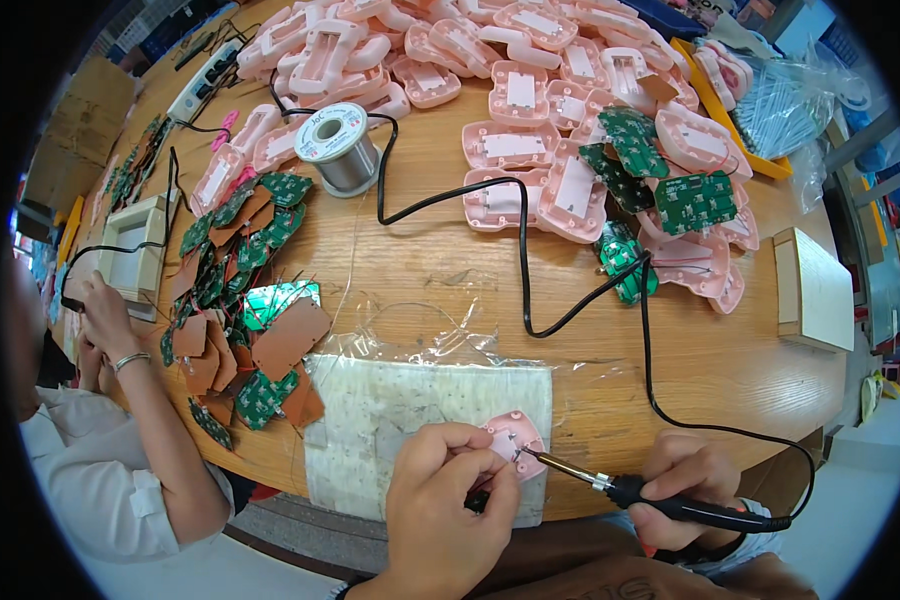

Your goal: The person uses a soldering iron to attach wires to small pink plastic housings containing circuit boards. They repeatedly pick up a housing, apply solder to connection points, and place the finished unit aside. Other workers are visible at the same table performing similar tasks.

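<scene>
My right hand is wrapped round the black handle of a soldering iron. Its metal tip reaches left to a small pink plastic shell, near metal contacts inside it. My left hand is closed at the shell's left side, with fingertips and thumb against it. Part of the shell is hidden behind those fingers. Something dark shows between thumb and fingers, too small to name. Beneath the shell lies a worn whitish mat at the table's near edge.
A solder spool stands beyond the mat. Green circuit boards and brown boards are heaped left; pink shells pile up at the back. The iron's black cord snakes across the table. A wooden box sits right; a co-worker's arm is left.
</scene>
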Action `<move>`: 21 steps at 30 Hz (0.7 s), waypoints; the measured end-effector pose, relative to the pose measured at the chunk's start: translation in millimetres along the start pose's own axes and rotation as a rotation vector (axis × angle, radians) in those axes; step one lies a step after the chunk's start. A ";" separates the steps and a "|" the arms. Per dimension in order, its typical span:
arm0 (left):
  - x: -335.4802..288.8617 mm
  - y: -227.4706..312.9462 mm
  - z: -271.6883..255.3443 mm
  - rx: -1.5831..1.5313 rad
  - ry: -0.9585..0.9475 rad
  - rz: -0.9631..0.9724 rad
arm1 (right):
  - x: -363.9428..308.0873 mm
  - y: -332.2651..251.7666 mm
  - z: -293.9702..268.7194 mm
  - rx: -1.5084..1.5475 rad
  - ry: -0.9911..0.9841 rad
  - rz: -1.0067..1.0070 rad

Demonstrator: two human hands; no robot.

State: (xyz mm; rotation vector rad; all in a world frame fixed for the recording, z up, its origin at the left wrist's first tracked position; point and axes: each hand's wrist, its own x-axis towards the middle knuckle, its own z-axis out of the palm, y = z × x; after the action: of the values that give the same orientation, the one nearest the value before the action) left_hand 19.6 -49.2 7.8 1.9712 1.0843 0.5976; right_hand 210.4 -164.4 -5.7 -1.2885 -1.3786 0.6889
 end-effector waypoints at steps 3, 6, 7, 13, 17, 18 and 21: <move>0.0 0.5 0.4 -0.009 0.004 0.000 | 6.2 -1.0 -4.9 -0.035 -0.089 -0.046; -0.2 1.3 0.0 -0.021 -0.005 -0.009 | 10.6 -2.4 -6.4 -0.057 -0.111 -0.080; 0.0 1.4 -0.3 -0.025 -0.012 -0.016 | 11.7 -2.8 -7.0 -0.055 -0.100 -0.080; 1.3 1.0 -1.4 -0.021 -0.026 -0.004 | 13.2 -3.6 -8.4 -0.042 -0.137 -0.079; 0.7 1.0 -0.7 -0.057 -0.018 -0.030 | 12.3 -5.3 -11.7 -0.013 -0.052 -0.077; 0.5 0.8 -0.7 -0.054 -0.019 -0.027 | 12.2 -5.5 -12.2 -0.027 -0.060 -0.075; 0.3 0.3 -0.4 -0.041 -0.018 -0.019 | 11.5 -5.1 -12.4 -0.039 -0.065 -0.081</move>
State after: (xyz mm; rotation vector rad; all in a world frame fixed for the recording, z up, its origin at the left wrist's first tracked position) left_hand 19.6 -48.8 8.2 1.9260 1.0700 0.5862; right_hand 222.2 -158.0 5.7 -1.2433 -1.4954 0.6558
